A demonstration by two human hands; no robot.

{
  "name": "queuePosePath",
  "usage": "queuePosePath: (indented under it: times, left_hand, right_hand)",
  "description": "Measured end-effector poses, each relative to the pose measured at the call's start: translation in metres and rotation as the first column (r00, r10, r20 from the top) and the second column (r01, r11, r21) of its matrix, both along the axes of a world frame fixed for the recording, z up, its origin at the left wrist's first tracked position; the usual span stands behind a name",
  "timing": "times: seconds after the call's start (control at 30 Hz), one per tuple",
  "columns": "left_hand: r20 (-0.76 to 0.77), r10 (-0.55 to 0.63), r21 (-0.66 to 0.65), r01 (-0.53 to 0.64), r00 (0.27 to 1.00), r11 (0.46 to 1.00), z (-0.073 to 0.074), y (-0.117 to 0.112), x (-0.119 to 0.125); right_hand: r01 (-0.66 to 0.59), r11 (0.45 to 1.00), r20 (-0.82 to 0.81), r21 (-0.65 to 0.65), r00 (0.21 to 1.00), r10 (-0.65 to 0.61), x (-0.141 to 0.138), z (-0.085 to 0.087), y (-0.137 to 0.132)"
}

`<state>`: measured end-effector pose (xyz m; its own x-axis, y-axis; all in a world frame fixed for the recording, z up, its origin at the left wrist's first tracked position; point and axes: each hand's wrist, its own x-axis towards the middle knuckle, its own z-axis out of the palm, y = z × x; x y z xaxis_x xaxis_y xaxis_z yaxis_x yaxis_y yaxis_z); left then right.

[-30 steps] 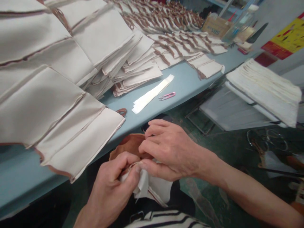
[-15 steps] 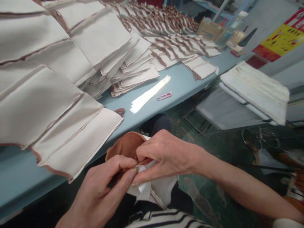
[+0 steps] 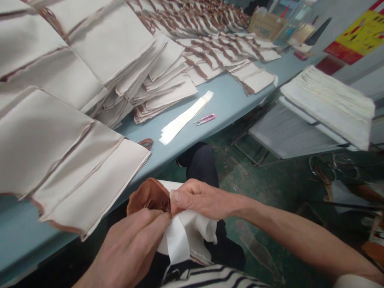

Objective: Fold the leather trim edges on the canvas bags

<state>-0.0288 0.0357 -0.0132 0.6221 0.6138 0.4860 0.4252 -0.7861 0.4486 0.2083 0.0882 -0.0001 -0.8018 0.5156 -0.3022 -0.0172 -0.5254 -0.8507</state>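
Note:
Above my lap I hold a brown and off-white sewn piece [image 3: 147, 196], its brown side gathered into folds near my fingers. My left hand [image 3: 132, 236] is closed in a pinch on its edge. My right hand [image 3: 201, 200] grips the same piece from the other side, thumb on top and fingers mostly hidden beneath. A white strip [image 3: 179, 240] hangs down from between the hands, over the off-white part. Whether the strip is joined to the piece I cannot tell.
Stacked off-white sewn pieces [image 3: 75, 152] cover the left of the blue-grey table [image 3: 222, 96]. White strips [image 3: 186, 118] and pink thread snips [image 3: 205, 119] lie near its front edge. A cart with a white stack [image 3: 330, 104] stands right. Farther back are a cardboard box [image 3: 264, 27] and a bottle [image 3: 295, 24].
My right hand has turned flatter, with its thumb now on top. The brown part shows more, and the white strip hangs longer and lower. The view has shifted slightly.

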Motion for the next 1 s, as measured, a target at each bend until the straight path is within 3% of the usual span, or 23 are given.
queuePosePath:
  times: [0.17, 0.3, 0.47, 0.57, 0.67, 0.77, 0.9, 1.0]
  left_hand:
    - [-0.016, -0.007, 0.042, 0.008, 1.000, 0.999, -0.013, 0.003, 0.006]
    - [-0.012, 0.043, 0.058, -0.042, 0.999, 0.997, -0.010, 0.003, 0.020]
    - [0.034, 0.158, -0.152, -0.151, 0.987, 0.977, 0.003, -0.009, 0.025]
    - [0.042, 0.183, -0.197, -0.171, 0.982, 0.965, 0.010, -0.010, 0.022]
    - [0.071, 0.106, -0.299, -0.080, 0.992, 0.951, 0.019, -0.007, 0.020]
    - [0.064, 0.075, -0.323, -0.051, 0.995, 0.945, 0.025, -0.006, 0.018]
    - [0.005, 0.069, -0.294, -0.065, 0.998, 0.954, 0.021, -0.012, 0.012]
    - [-0.003, 0.044, -0.226, -0.044, 0.999, 0.973, 0.018, -0.013, 0.008]
  right_hand:
    - [0.099, 0.990, 0.078, -0.105, 0.993, -0.092, 0.001, -0.010, -0.007]
    - [0.204, 0.973, 0.024, -0.112, 0.979, -0.202, 0.004, -0.010, -0.012]
    - [0.113, 0.986, 0.075, 0.124, 0.990, -0.123, 0.019, 0.010, -0.012]
    - [0.041, 0.937, 0.167, 0.347, 0.980, -0.105, 0.027, 0.021, -0.012]
    - [-0.026, 0.842, 0.220, 0.538, 0.969, -0.111, 0.031, 0.026, -0.013]
    - [-0.063, 0.706, 0.235, 0.705, 0.961, -0.148, 0.029, 0.029, -0.017]
    - [-0.088, 0.430, 0.220, 0.899, 0.938, -0.268, 0.024, 0.031, -0.024]
    - [-0.161, 0.213, 0.226, 0.964, 0.916, -0.330, 0.021, 0.033, -0.029]
